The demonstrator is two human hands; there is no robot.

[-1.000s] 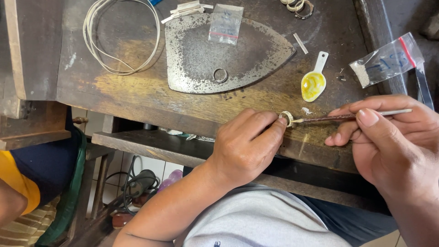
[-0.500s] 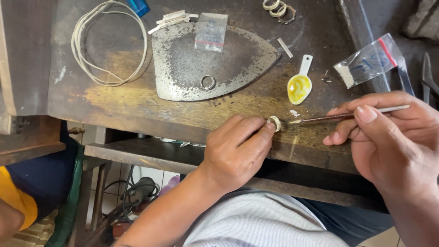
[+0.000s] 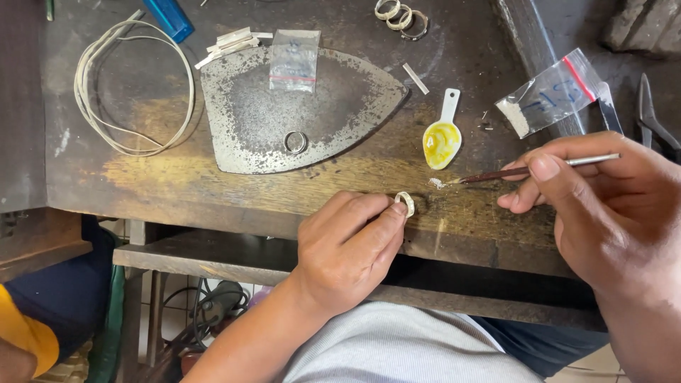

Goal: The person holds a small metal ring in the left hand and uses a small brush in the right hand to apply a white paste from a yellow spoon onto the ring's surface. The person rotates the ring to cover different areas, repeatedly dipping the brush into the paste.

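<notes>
My left hand pinches a small pale ring between thumb and fingertips at the front edge of the worn wooden bench. My right hand grips a thin metal-handled tool like a pen, its tip resting near a small pile of pale powder on the bench, a little to the right of the ring. A small spoon-shaped dish with yellow paste lies just beyond the tool tip.
An iron-shaped metal plate carries a loose ring and a small plastic bag. Coiled white wire lies at left, three rings at the back, another plastic bag and pliers at right. A seated person is at lower left.
The tool tip has drawn away from the ring to the powder on the bench. My left hand still holds the ring at the bench edge. The view has shifted downward.
</notes>
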